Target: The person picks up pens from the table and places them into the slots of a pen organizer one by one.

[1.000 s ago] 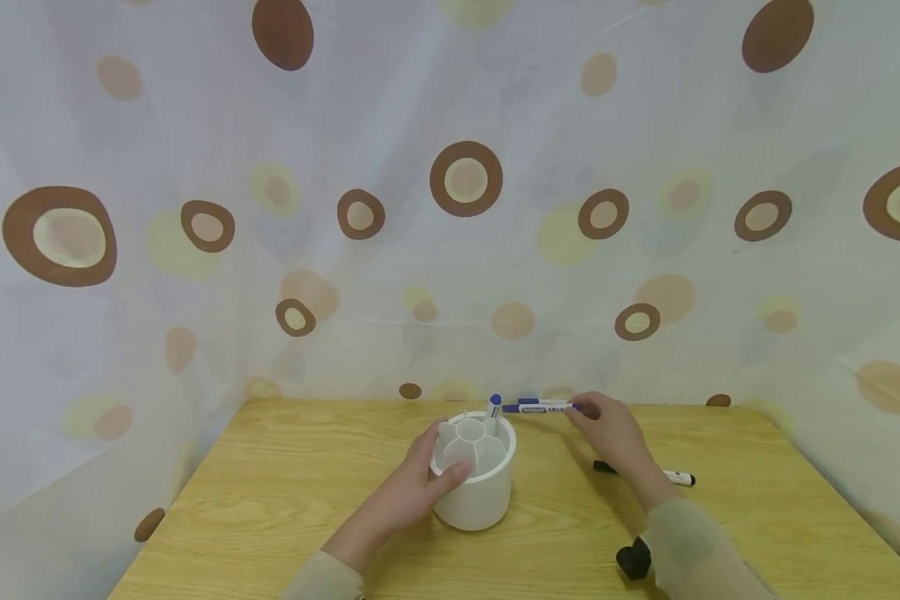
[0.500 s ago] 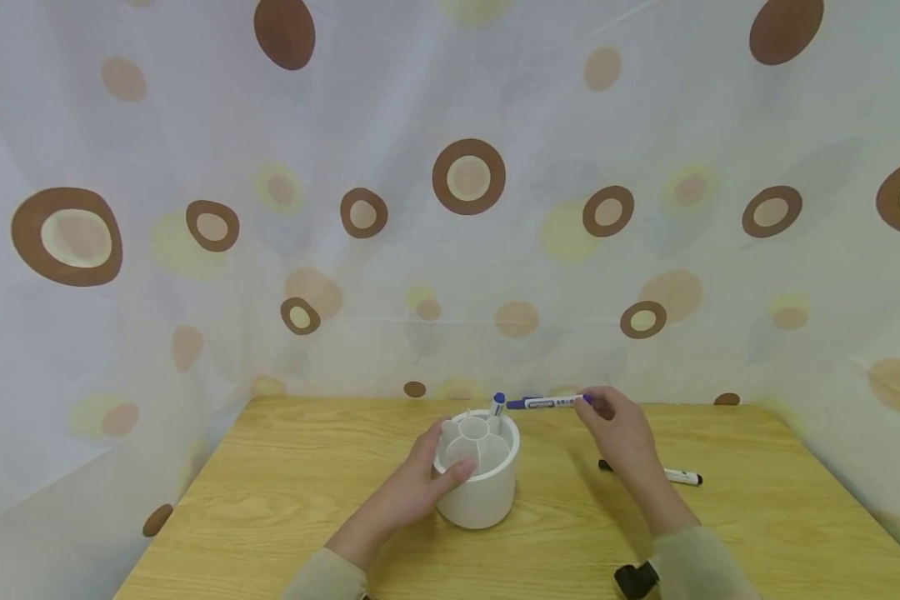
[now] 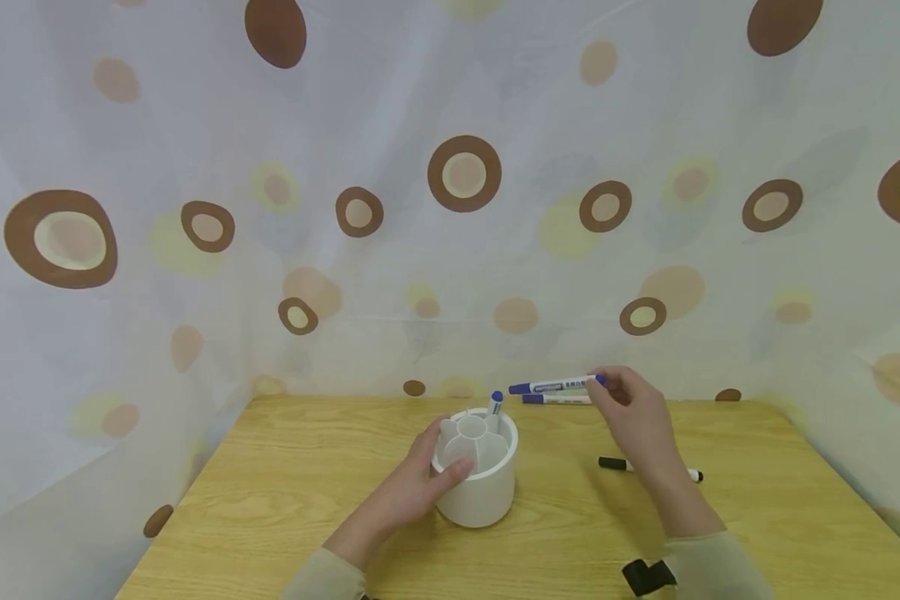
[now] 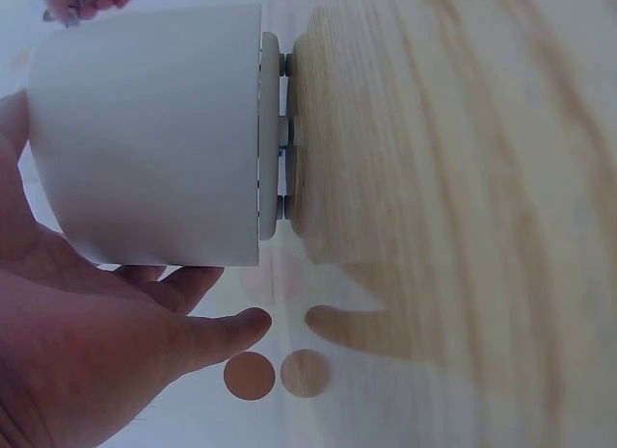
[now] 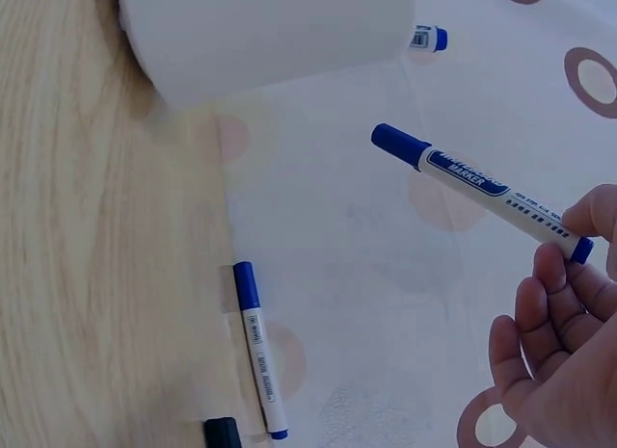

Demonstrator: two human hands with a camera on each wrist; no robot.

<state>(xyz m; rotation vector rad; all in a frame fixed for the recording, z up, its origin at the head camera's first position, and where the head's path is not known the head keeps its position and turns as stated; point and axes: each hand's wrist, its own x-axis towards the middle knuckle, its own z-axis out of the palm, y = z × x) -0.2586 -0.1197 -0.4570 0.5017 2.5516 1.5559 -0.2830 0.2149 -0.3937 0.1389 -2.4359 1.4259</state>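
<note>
A round white pen holder (image 3: 478, 502) with several compartments stands on the table, and my left hand (image 3: 426, 477) grips its left side, thumb over the rim. One blue-capped marker (image 3: 495, 405) leans upright inside, at the holder's back right. My right hand (image 3: 640, 421) pinches a second blue whiteboard marker (image 5: 472, 178) by its tail end between thumb and fingertips. That marker is raised, tilted slightly, its cap pointing left towards the holder. Another blue-capped marker (image 5: 258, 352) lies at the back of the table, behind the raised one in the head view.
Right of the holder lies a black-capped white marker (image 3: 612, 463), partly hidden by my right forearm. A patterned curtain (image 3: 465, 275) hangs along the back edge of the wooden table (image 3: 307, 483) and down both sides. A black strap (image 3: 647, 577) is at my right sleeve.
My right hand has lifted the blue marker from the back of the table and moved slightly right and up with it. The left hand and pen holder stay in place.
</note>
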